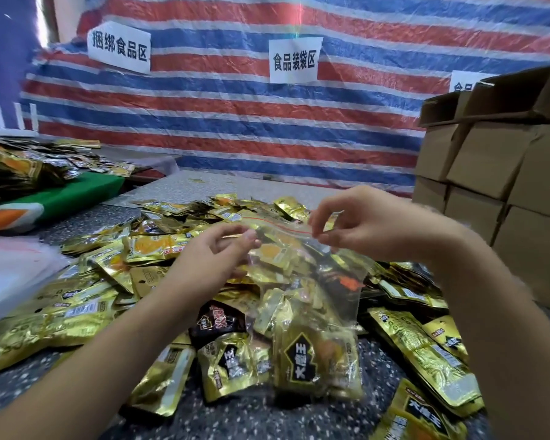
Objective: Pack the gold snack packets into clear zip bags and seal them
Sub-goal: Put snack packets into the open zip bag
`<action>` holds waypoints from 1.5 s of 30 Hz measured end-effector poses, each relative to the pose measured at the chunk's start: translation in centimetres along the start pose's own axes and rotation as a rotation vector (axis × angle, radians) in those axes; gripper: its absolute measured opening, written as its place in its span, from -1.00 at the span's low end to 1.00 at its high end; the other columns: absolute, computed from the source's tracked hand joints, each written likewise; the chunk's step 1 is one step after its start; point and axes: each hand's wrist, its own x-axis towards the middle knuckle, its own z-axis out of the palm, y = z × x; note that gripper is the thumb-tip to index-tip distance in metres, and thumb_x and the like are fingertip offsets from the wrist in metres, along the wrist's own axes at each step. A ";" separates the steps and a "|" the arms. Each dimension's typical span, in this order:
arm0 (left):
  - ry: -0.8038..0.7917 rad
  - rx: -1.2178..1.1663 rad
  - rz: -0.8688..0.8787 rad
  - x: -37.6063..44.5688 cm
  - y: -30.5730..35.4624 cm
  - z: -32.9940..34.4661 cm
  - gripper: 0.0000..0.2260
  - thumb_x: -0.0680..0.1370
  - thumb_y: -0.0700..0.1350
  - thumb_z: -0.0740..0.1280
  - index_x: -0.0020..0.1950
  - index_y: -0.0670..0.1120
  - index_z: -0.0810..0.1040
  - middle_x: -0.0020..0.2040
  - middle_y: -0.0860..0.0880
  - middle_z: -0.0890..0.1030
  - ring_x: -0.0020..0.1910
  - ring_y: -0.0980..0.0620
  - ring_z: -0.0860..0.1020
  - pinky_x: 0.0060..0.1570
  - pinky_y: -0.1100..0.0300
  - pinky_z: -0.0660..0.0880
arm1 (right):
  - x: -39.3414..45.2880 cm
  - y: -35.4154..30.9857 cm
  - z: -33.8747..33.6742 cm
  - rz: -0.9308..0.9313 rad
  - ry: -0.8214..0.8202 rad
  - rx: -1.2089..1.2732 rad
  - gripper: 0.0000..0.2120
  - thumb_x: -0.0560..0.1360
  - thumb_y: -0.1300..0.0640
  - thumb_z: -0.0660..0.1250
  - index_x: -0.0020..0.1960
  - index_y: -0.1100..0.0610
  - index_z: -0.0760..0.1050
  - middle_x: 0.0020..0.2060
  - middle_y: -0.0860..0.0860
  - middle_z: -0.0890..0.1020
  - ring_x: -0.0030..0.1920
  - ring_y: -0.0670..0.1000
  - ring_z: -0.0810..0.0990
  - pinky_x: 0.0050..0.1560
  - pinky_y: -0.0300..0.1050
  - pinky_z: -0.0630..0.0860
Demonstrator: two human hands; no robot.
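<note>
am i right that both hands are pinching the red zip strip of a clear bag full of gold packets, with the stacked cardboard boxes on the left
Not quite: the head view shows the cardboard boxes stacked on the right, not the left. The rest holds: the left hand and right hand both pinch the zip strip of the clear bag filled with gold packets.

Makeshift food-packing workroom, striped red, white and blue tarpaulin (235, 115) hung as a wall, printed paper zone signs (294, 60) taped to it, stacked brown cardboard cartons (496, 160) alongside, gold snack packets (86, 315) heaped over a speckled worktable (267, 417)
</note>
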 end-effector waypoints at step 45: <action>0.067 0.088 0.365 -1.3 0.6 1.2 -0.83 0.60 -0.18 0.32 -0.10 0.02 0.66 -0.22 0.03 0.68 -0.29 0.19 0.61 -0.25 0.40 0.49 | 2.5 -2.6 5.6 -0.107 0.244 -0.007 -0.86 0.58 0.06 0.36 -0.13 0.05 0.62 -0.33 -0.12 0.56 -0.27 -0.12 0.51 -0.27 -0.15 0.44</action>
